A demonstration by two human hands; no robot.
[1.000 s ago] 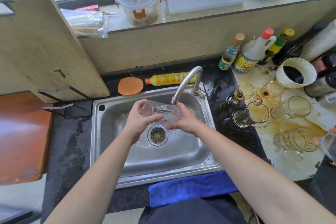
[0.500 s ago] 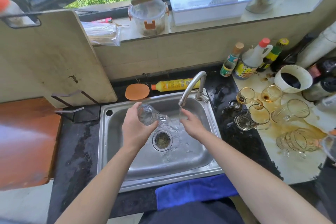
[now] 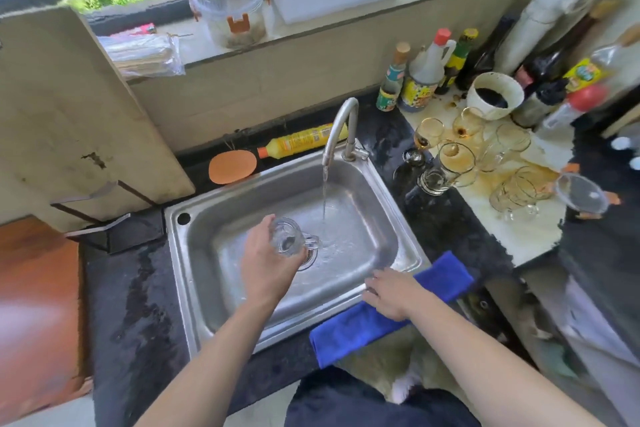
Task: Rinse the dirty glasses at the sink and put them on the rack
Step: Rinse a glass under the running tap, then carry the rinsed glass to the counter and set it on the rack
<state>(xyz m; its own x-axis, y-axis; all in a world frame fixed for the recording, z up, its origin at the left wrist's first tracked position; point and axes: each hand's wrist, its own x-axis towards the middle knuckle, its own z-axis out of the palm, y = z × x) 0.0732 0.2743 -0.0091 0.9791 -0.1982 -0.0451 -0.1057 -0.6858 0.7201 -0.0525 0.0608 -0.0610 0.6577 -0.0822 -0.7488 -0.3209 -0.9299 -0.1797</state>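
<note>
Now left hand (image 3: 268, 270) fingers grip a glass mug (image 3: 288, 240) over the sink (image 3: 367, 215); right hand (image 3: 391, 295) fingers lie straight on cloth (image 3: 445, 274).

no text can be read anywhere. the yellow bottle (image 3: 304, 140) lying behind the sink (image 3: 188, 288) carries a printed label, but the print is too blurred to make out. the same goes for the patterned label on the cork-topped bottle (image 3: 393, 81), the yellow and blue label on the white bottle with a red cap (image 3: 425, 80), the label on the dark bottle with a yellow cap (image 3: 458, 57), and the yellow label on the clear bottle (image 3: 585, 74) at the far right.
</note>
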